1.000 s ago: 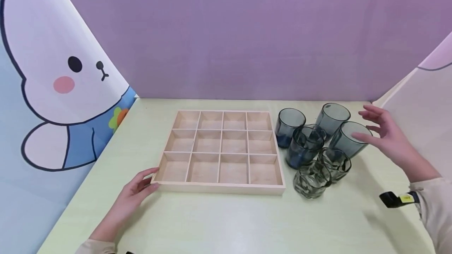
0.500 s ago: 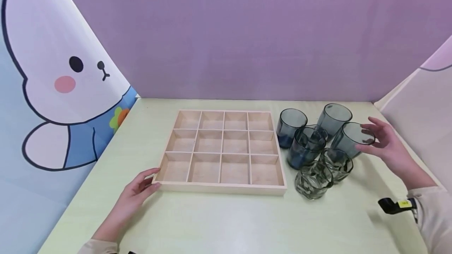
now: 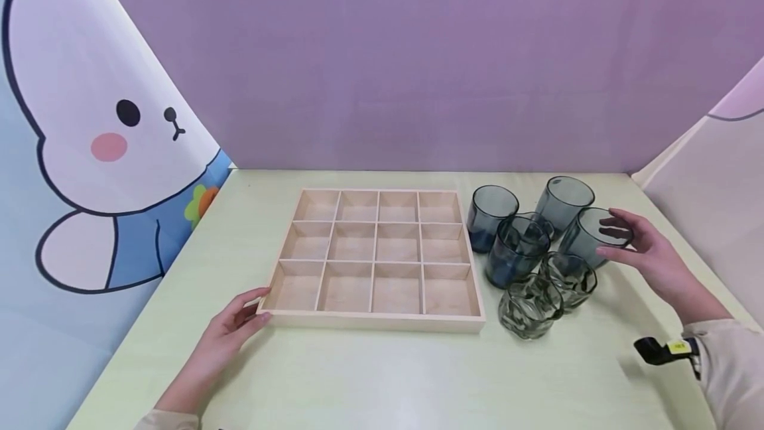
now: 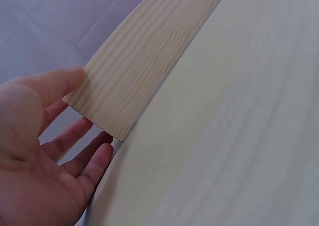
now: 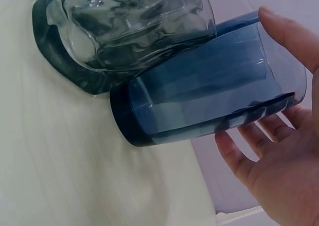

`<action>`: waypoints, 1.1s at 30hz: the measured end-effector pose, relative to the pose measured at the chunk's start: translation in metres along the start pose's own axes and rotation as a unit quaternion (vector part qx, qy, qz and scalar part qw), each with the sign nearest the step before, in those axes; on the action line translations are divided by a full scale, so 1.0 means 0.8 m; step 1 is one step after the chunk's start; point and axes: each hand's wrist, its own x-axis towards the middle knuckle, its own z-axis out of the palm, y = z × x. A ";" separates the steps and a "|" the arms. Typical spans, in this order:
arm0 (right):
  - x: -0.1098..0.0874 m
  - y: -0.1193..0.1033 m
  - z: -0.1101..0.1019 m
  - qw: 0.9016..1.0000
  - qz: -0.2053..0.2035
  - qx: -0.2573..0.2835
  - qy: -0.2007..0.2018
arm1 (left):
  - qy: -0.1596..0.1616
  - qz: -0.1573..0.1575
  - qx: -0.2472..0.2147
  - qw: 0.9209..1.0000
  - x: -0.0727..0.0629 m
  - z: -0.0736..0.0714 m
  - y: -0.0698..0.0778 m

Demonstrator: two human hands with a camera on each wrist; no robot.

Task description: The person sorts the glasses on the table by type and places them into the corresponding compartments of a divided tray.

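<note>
My left hand (image 3: 229, 330) holds the front left corner of a light wooden divided tray (image 3: 370, 320). In the left wrist view the thumb lies against the tray's front face (image 4: 134, 56) and the other fingers bend toward its side. At the right, my right hand (image 3: 656, 261) grips a smooth blue-grey glass tumbler (image 3: 581, 241) near its rim. The right wrist view has the thumb on one side of this tumbler (image 5: 199, 86) and the fingers across from it. The tumbler stands upright among the other glasses. A rippled glass (image 5: 129, 32) stands right beside it.
Two wavy grey glasses, a front one (image 3: 530, 307) and one behind it (image 3: 570, 281), stand nearest me. More smooth tumblers, a blue one (image 3: 514, 254), a back left one (image 3: 489, 217) and a back one (image 3: 561, 204), cluster beside the tray. A purple backdrop (image 3: 418, 65) closes the table's far edge.
My right hand has come down and left onto the tumbler, its fingers lowering behind the rim and closing in. My left hand has stayed at the tray corner.
</note>
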 end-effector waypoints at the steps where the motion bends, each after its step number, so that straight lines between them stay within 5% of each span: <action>1: 0.000 0.000 0.000 1.000 0.001 -0.002 0.001 | 0.000 -0.001 -0.003 1.000 0.000 0.000 0.000; 16: 0.001 -0.007 0.001 0.999 0.017 -0.032 0.028 | 0.013 0.049 -0.023 0.998 0.001 0.001 -0.005; 33: 0.008 -0.036 -0.003 0.994 0.033 -0.085 0.066 | 0.011 0.019 -0.024 0.999 0.000 0.002 0.000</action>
